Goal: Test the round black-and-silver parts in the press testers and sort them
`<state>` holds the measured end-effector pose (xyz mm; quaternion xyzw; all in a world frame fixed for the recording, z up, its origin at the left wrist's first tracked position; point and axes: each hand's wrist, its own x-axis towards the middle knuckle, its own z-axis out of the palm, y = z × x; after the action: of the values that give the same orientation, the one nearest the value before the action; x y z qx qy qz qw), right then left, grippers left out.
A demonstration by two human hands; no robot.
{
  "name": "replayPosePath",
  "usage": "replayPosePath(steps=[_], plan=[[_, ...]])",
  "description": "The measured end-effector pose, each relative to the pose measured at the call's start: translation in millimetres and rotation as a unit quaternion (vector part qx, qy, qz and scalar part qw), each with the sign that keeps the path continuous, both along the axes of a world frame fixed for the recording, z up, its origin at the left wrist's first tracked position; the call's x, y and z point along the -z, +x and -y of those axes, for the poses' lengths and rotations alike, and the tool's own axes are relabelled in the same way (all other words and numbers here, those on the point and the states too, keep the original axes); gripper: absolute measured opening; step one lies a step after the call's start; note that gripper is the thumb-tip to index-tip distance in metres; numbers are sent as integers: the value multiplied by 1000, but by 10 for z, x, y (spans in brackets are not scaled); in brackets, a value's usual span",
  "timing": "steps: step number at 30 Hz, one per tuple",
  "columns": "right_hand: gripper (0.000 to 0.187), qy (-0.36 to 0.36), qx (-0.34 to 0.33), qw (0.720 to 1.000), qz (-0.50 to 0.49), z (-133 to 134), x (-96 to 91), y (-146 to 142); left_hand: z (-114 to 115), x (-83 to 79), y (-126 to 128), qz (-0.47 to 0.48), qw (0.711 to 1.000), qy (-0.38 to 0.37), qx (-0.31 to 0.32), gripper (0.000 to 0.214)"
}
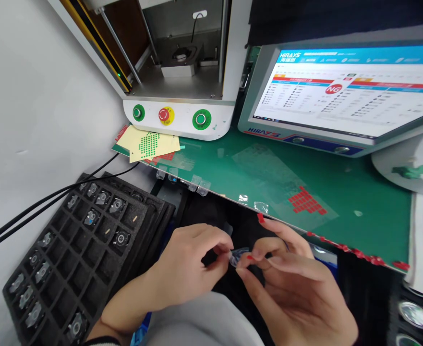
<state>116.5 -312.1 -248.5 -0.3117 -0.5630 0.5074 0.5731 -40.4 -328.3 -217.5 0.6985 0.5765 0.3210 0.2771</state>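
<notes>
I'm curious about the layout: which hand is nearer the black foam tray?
Left. The left hand is to the right of the black foam tray; the right hand is farther over, past the left.

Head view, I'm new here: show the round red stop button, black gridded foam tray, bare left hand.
Round red stop button (164,114): head view, cap.
Black gridded foam tray (81,241): head view, middle compartment.
Bare left hand (184,259): head view, back.

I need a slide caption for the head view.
Left hand and right hand hold a small clear plastic piece near a green mat and black foam tray.
</notes>
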Motion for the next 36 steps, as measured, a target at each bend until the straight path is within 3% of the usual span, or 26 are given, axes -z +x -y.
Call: replayPosePath(steps=[9, 13, 17, 21, 27, 31, 36], plan=[[52, -83, -42, 991, -98, -16, 95, 48, -29, -2, 0, 54, 996, -65, -18, 17], [52, -84, -9, 990, -114, -18, 135, 34, -34, -8, -8, 100, 993, -66, -23, 19], [53, -80, 6, 991, -107, -7, 138, 32, -35, 28, -22, 157, 986, -53, -11, 4], [53, -60, 47, 993, -94, 12, 131, 36, -13, 74, -24, 223, 972, -81, -6, 13], [50, -41, 133, 987, -82, -23, 126, 75, 18, 91, -25, 154, 986, -59, -21, 17], [41, -102, 36, 991, -84, -73, 125, 106, 9, 95, -37, 115, 992, -47, 18, 20], [33, -162, -104, 971, -140, -87, 145, 103, -4, 94, -32, 105, 993, -30, 53, 21]])
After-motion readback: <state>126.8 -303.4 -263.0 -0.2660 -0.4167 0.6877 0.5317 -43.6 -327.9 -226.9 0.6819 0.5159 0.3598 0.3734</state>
